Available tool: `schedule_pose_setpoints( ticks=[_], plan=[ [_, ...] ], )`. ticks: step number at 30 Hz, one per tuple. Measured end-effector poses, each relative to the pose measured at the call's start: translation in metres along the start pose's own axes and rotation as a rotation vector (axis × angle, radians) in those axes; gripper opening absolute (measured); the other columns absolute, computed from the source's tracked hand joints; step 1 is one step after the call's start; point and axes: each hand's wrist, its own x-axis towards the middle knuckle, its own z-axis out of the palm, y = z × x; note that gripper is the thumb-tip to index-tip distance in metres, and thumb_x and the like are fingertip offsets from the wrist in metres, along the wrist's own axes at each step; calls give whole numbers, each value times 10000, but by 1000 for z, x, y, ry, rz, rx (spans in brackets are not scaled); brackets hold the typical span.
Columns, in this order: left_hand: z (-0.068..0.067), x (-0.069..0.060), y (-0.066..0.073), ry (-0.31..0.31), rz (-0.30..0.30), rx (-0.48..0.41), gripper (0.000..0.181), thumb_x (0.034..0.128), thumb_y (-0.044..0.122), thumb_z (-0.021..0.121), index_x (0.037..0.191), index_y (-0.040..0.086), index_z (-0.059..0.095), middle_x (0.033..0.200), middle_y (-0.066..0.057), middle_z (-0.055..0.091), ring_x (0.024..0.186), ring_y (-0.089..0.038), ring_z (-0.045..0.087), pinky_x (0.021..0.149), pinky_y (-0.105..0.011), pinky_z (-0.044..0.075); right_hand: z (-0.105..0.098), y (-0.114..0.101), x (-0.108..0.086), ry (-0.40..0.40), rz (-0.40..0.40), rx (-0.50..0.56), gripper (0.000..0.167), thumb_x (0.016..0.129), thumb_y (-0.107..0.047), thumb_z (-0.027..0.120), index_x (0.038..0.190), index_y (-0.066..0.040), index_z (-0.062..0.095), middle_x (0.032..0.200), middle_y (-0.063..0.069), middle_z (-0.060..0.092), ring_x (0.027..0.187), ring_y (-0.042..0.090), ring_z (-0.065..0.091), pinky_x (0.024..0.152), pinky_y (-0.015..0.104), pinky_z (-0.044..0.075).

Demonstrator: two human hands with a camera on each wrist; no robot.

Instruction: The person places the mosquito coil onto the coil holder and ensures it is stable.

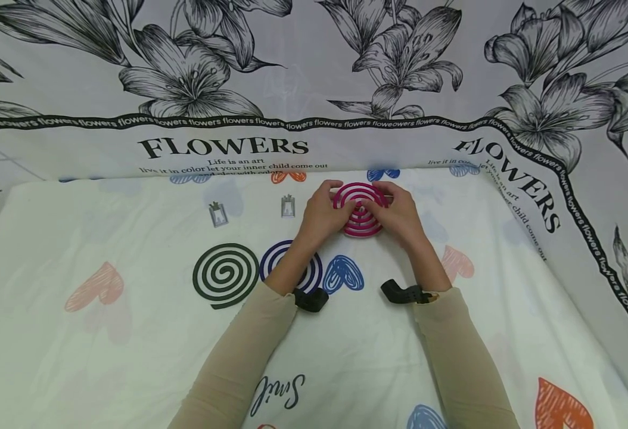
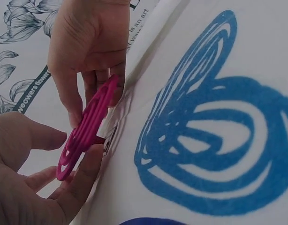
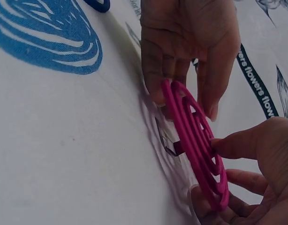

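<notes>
1. Left hand [image 1: 325, 211] and right hand [image 1: 401, 214]: fingers pinch the pink spiral [image 1: 362, 233], upper centre.
2. Metal stand [image 3: 168, 149] at its rear; seating unconfirmed.
3. Apparently pending: green spiral [image 1: 226, 272], blue spiral [image 1: 319, 268], left of centre; two loose stands [image 1: 288, 207] above.

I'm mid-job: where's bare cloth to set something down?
Free: tablecloth left of the green coil, between the sleeves, and right of the right sleeve, with only prints showing. Crowded: around the blue coil, close beside the green one and partly behind the left forearm, two metal stands beyond; and the far edge, where both hands hold the pink coil.
</notes>
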Motion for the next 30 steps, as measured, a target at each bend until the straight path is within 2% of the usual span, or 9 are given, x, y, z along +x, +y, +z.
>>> schedule_pose_setpoints(
  ticks=[10,17,24,30],
  plan=[
    [-6,0,3,-14,-27,-6,596,992,289,724,1520,126,501,1435,-164,640,1323,-334,642,1035,-453,620,-1,-2,1,1,-26,-17,637,984,-295,748,1546,-92,527,1555,183,564,1459,357,529,1199,497,498],
    [-9,0,7,-16,-29,52,585,999,304,716,1515,128,506,1411,-153,643,1295,-324,643,1023,-443,627,-2,-3,-2,25,-54,-13,597,1001,-284,731,1534,-95,541,1544,189,564,1433,368,550,1144,513,543],
    [-14,-2,10,-26,25,93,591,997,289,720,1522,124,505,1395,-149,643,1279,-315,645,1017,-440,628,-7,-3,-4,45,-71,-2,563,1013,-264,711,1522,-87,550,1536,192,553,1414,366,563,1162,508,530],
    [-21,-6,12,-44,93,181,627,1013,301,692,1566,118,461,1481,-174,576,1377,-343,590,1124,-493,562,-10,-5,-5,48,-81,29,569,1012,-269,713,1522,-77,548,1541,197,539,1428,361,546,1196,503,499]
  ],
)
